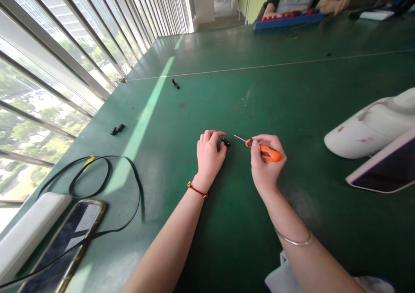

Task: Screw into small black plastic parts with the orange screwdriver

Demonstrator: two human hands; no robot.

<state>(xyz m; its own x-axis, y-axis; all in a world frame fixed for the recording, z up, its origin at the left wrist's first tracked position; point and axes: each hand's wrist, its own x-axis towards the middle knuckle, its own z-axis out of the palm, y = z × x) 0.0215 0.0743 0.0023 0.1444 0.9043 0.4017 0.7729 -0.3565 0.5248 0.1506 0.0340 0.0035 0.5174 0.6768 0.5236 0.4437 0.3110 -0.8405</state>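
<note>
My left hand (210, 150) rests at the middle of the green table (207, 98), thumb and fingers closed around one end of a small black cylindrical part (226, 142). Part of that piece is hidden by the thumb. To the right, my right hand (268, 163) grips a screwdriver (271, 154) with an orange and dark grey handle. Its thin metal shaft points left toward the black part, and the tip is a short way off from it, not touching.
Small black pieces (117, 129) lie at left, and another black piece (175, 84) farther back. A phone (87, 224), a white block (32, 237) and a looped black cable (138, 185) occupy the near left. At right are a white bottle (359, 128) and a screened device (385, 167). A person sits behind a blue tray (288, 22).
</note>
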